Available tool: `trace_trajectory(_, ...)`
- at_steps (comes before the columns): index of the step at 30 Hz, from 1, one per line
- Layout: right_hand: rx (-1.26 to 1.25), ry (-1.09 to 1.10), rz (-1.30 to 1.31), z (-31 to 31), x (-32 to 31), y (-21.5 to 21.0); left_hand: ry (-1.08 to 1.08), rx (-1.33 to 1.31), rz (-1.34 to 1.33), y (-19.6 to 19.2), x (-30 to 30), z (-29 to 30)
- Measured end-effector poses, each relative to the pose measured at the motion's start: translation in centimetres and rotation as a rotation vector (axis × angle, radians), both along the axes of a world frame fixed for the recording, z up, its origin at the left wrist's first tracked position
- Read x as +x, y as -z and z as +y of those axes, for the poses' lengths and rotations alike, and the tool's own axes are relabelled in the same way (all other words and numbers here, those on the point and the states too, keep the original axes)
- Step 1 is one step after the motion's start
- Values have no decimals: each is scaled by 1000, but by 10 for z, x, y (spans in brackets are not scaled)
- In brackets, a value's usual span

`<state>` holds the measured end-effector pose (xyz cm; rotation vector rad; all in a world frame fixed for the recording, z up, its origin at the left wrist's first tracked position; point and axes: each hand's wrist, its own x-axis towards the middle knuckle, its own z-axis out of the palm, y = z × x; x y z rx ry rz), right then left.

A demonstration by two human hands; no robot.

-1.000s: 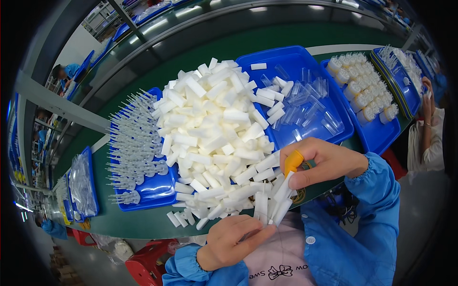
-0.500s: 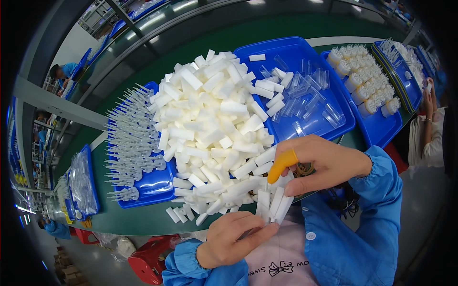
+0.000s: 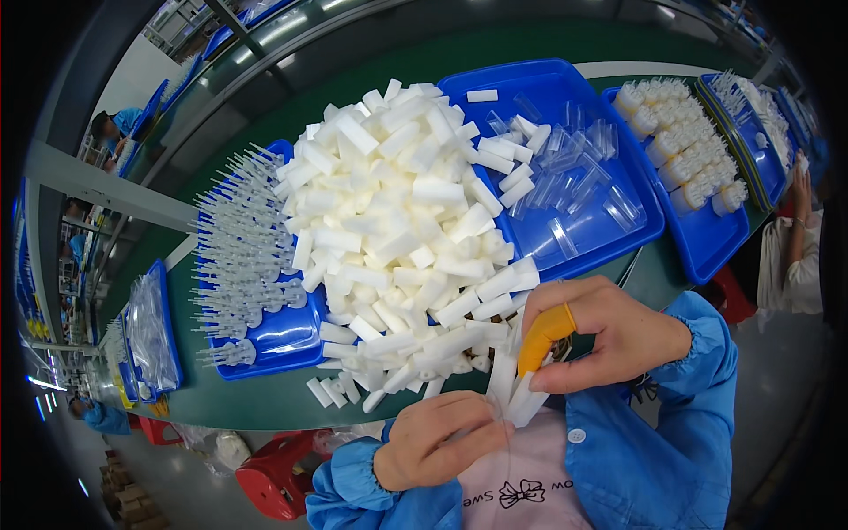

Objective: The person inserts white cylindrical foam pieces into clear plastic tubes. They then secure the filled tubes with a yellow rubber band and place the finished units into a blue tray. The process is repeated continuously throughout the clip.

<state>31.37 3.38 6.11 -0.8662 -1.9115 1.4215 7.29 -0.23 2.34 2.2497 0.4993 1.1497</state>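
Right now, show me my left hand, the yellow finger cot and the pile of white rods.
Left hand [image 3: 440,443]: head view, back of the hand.
Yellow finger cot [image 3: 541,336]: head view, bent middle.
Pile of white rods [image 3: 389,212]: head view, its middle.

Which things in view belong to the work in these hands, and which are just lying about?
In the work, as far as I can judge:
- left hand and right hand, gripping white pieces
- yellow finger cover
- white pile, nearby

Apparently lying about, untouched:
- clear tubes
- clear stemmed parts
- plastic-wrapped bundle
- red stool
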Motion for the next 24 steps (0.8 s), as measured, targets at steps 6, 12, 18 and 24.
trace_trajectory(6, -63, 44, 35, 0, -1, 0, -194, -114, -7, 1, 3, -3)
trace_trajectory(12, 44, 146, -21, -12, -1, -2, -220, -392, -35, 12, 8, -8)
trace_trajectory(18, 472, 548, -403, 24, 56, 33, -214, -589, -339, 10, 2, 2)
trace_trajectory(24, 468, 530, -869, 27, 53, 61, -137, -802, -503, 13, 8, 2)
